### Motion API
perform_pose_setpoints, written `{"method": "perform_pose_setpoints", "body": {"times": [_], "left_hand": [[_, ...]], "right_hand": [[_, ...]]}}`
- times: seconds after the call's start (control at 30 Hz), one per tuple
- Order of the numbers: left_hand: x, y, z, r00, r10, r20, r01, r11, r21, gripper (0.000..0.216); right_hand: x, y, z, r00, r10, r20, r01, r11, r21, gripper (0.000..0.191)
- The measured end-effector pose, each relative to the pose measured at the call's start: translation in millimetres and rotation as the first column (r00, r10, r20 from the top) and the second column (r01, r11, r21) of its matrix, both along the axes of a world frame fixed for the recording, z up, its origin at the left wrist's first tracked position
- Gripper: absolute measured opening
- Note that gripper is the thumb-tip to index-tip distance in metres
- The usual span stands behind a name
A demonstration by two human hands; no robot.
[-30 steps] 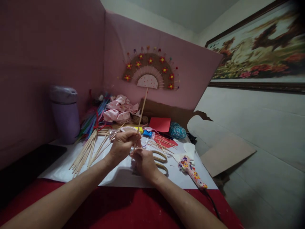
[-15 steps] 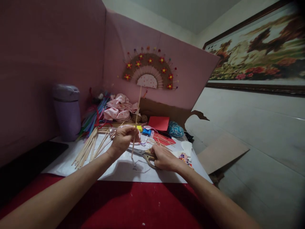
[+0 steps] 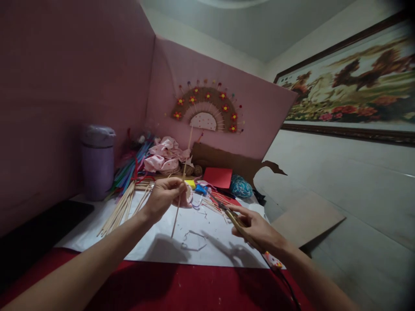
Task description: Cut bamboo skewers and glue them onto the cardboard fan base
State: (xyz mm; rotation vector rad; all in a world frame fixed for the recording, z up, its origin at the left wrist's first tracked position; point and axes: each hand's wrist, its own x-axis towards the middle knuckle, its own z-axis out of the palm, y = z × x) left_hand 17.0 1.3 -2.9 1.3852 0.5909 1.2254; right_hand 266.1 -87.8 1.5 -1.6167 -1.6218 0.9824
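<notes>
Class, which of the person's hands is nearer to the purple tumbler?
Left. The left hand, holding a thin stick, is to the right of the purple tumbler; the right hand, holding scissors, is farther right.

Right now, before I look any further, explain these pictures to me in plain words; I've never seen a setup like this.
There is no machine here: a person works with two bare hands. Every picture comes from one camera worn on that person's head, looking forward and down, so the forearms enter from below.

The left hand holds a thin stick, nearly upright and tilted slightly. The right hand holds scissors, blades pointing away from the person.

Beneath them a white sheet lies over a red surface. Around the work are more sticks, a purple cup, crumpled pink cloth, red paper and blue yarn. Behind, an arch-shaped decoration shows against a pink board.
</notes>
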Motion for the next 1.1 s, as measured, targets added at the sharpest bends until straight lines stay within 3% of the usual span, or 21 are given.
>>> {"method": "perform_pose_setpoints", "body": {"times": [0.13, 0.3, 0.47, 1.1], "left_hand": [[-6, -8, 5.0, 0.976, -0.203, -0.077, 0.197, 0.977, -0.075, 0.028], [-5, -13, 3.2, 0.938, -0.344, -0.034, 0.334, 0.926, -0.175, 0.028], [-2, -11, -0.1, 0.933, -0.36, -0.001, 0.343, 0.89, -0.3, 0.025], [0, -18, 3.3, 0.935, -0.328, -0.135, 0.284, 0.921, -0.268, 0.022]], "right_hand": [[-2, -9, -3.9, 0.987, 0.099, -0.13, -0.103, 0.994, -0.032, 0.042], [-23, -16, -5.2, 0.974, 0.178, -0.137, -0.177, 0.984, 0.018, 0.054], [-34, -16, -2.9, 0.958, 0.276, -0.077, -0.269, 0.96, 0.081, 0.059], [-40, -7, -3.8, 0.958, 0.275, -0.077, -0.265, 0.957, 0.12, 0.062]]}}
